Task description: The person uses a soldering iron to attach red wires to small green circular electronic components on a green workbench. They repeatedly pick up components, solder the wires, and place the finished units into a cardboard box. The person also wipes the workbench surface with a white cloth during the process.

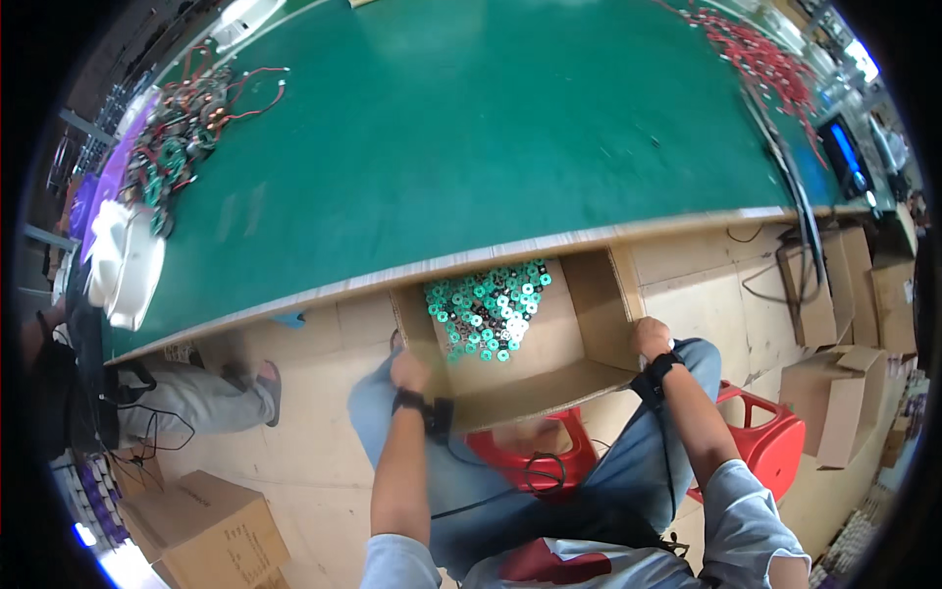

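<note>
Gripping an open cardboard box (pixel 549 344) from both sides, I hold it over my knees, just under the near edge of the green-topped table (pixel 471 128). My left hand (pixel 410 370) is curled against the box's left wall, fingers closed on the cardboard, a black wrist strap (pixel 409 401) below it with a dark cable running down toward my lap. My right hand (pixel 651 337) clamps the right wall near its near corner, fingers wrapped over the edge — it wears a black strap too. Inside the box, a heap of small green ring-shaped parts (pixel 488 306) lies piled against the far left corner, leaving the right part of the bottom bare.

I sit on a red plastic stool (pixel 530 454); a second red stool (pixel 751 432) stands just right of my right knee. On the table's far left lies a tangle of red wires and green parts (pixel 182 128), with more red wires (pixel 760 54) at the far right. Another person's trouser leg and sandalled foot (pixel 263 383) show under the table to my left. Closed and open cartons stand about — one near left (pixel 201 520), one at the right (pixel 834 402).
</note>
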Demonstrator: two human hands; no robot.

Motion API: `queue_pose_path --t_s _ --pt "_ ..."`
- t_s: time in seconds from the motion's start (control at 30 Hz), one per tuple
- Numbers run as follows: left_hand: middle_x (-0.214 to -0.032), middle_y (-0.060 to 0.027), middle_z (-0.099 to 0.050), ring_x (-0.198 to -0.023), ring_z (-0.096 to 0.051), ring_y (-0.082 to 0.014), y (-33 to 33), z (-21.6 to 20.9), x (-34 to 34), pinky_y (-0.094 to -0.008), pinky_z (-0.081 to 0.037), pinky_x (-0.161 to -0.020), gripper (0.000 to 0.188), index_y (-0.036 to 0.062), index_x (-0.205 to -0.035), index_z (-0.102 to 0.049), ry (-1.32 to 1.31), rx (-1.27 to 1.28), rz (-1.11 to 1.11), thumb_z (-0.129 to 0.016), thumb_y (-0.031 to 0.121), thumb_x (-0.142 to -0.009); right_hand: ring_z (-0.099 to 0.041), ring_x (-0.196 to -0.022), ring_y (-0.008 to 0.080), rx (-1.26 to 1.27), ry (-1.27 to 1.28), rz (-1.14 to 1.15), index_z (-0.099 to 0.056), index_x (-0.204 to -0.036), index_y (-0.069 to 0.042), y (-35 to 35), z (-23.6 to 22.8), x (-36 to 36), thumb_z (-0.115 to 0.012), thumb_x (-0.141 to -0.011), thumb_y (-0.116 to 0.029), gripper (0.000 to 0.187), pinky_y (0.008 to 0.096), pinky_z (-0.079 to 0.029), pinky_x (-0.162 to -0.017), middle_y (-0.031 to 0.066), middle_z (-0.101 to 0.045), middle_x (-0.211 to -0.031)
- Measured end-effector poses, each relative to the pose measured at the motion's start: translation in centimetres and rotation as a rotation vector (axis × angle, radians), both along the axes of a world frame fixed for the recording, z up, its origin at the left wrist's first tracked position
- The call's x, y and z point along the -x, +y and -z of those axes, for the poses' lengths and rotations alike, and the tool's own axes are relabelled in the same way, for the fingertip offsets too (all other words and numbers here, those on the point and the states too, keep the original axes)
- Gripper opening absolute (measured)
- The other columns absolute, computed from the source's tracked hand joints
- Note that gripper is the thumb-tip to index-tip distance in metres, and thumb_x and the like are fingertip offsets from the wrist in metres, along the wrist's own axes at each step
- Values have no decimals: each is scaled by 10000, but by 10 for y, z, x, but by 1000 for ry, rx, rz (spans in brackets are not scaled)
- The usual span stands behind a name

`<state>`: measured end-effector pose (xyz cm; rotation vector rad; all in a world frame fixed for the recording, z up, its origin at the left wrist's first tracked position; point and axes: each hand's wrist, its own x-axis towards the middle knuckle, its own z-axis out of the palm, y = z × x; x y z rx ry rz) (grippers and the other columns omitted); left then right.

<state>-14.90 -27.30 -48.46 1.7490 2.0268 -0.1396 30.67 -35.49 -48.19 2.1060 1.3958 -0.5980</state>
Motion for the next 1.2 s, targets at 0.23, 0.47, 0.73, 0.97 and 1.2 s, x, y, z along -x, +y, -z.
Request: queue_pose_path --t_s 0.23,0.47,0.73,0.97,1.2 --pt "-833 -252 -627 -851 -609 -383 37 -34 2 -422 -491 -758 203 -16 -720 -639 -10 29 140 -606 182 -692 -637 -860 231 -90 36 -319 -662 -869 -118 19 29 -41 -515 -797 -226 196 348 -519 -695 66 -658 -910" --pt "-846 -256 -626 -862 -606 -381 77 -34 0 -423 -487 -764 227 -22 -736 -640 -20 -63 201 -621 200 -692 -637 -868 244 -113 29 -200 -658 -875 -112 39 36 -20 -513 -799 -217 195 364 -518 -709 75 -659 -920" --pt "-897 -249 -624 -886 -601 -375 95 -23 4 -412 -485 -770 321 -21 -837 -645 -116 49 181 -654 258 -677 -613 -942 326 -306 154 178 -633 -972 -36 74 -40 4 -543 -801 -249 288 388 -497 -800 182 -624 -1046" --pt "-981 -265 -599 -956 -573 -388 72 -38 4 -415 -466 -831 358 -30 -848 -637 -210 107 77 -648 294 -697 -617 -815 237 -703 686 481 -593 -986 13 44 -86 5 -593 -815 -269 330 314 -481 -718 137 -640 -900" --pt "-935 -280 -610 -910 -597 -390 79 -48 -10 -413 -488 -792 357 -81 -881 -574 -75 8 164 -586 230 -707 -519 -733 85 -686 1071 631 -560 -937 -20 -2 -136 10 -566 -810 -150 181 225 -414 -630 14 -577 -833"
